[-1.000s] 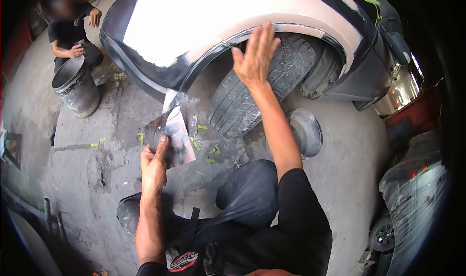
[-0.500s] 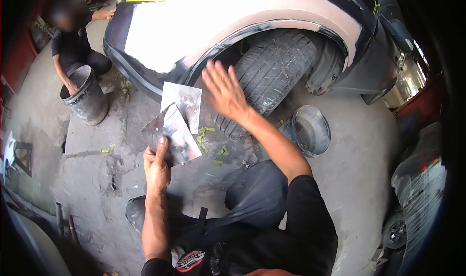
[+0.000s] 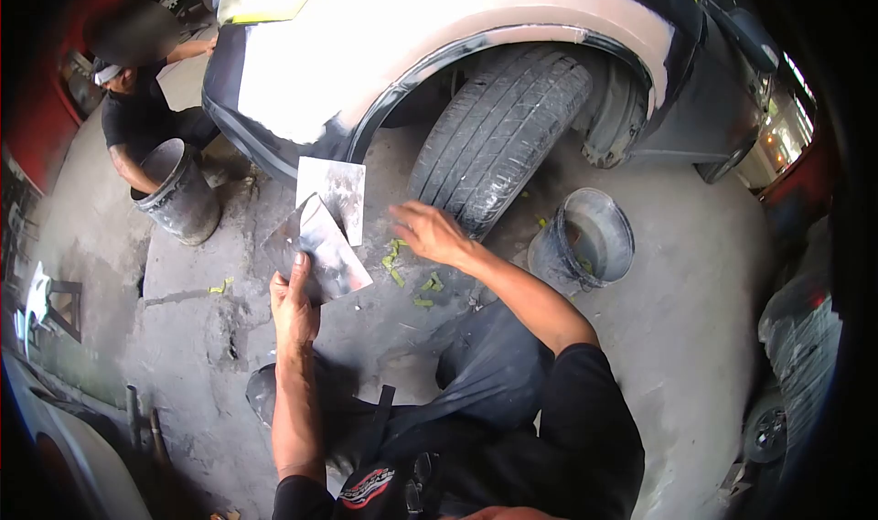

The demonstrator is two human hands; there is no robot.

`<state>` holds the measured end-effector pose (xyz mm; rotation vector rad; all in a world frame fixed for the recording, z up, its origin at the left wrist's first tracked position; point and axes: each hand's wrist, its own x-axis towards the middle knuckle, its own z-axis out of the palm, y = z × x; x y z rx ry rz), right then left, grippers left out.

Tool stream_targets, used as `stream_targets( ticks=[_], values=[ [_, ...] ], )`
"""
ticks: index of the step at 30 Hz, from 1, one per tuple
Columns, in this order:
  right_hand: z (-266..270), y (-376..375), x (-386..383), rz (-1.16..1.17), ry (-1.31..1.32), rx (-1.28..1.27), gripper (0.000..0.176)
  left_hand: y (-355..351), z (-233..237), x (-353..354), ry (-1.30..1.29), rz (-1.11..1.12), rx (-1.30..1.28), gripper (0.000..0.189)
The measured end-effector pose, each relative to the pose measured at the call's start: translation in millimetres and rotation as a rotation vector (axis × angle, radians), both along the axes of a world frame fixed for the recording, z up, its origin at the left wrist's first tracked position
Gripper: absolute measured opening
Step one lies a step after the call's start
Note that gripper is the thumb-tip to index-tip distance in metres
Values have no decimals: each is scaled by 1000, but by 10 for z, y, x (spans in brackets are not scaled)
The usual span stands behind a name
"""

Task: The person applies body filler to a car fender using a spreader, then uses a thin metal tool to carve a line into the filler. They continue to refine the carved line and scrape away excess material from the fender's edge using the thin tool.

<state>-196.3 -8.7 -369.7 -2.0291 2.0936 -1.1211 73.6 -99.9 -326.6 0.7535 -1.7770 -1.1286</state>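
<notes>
My left hand (image 3: 294, 311) is closed around the lower edge of a thin, flat sheet (image 3: 331, 262) with grey and white smears, thumb on top. A second pale sheet (image 3: 330, 191), also smeared, sticks out behind it and overlaps it in view. My right hand (image 3: 434, 234) holds nothing; its fingers are apart, slightly bent and a bit blurred. It hovers in front of the tire (image 3: 512, 122), to the right of the sheets. Beyond both hands is the car's fender (image 3: 366, 40), covered in white and pinkish patches.
A bucket (image 3: 631, 236) stands right of my right arm. Scraps of yellow-green tape (image 3: 393, 268) lie on the concrete floor (image 3: 677, 355). At the far left a person (image 3: 137, 122) crouches with one hand in another bucket (image 3: 187, 214). A plastic-wrapped thing (image 3: 800, 337) is at the right.
My right hand has dropped from beside the fender's wheel arch toward me, its fingers bending. Both sheets have shifted slightly left with my left hand. The view has tilted a little.
</notes>
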Motion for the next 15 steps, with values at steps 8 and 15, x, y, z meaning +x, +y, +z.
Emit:
stream_targets(
  ticks=[8,15],
  values=[
    [521,92,93,22,-1050,-25,55,93,57,-39,-38,-170,-128,48],
    [-707,-194,283,17,-185,354,26,222,537,19,314,107,561,11]
  ],
)
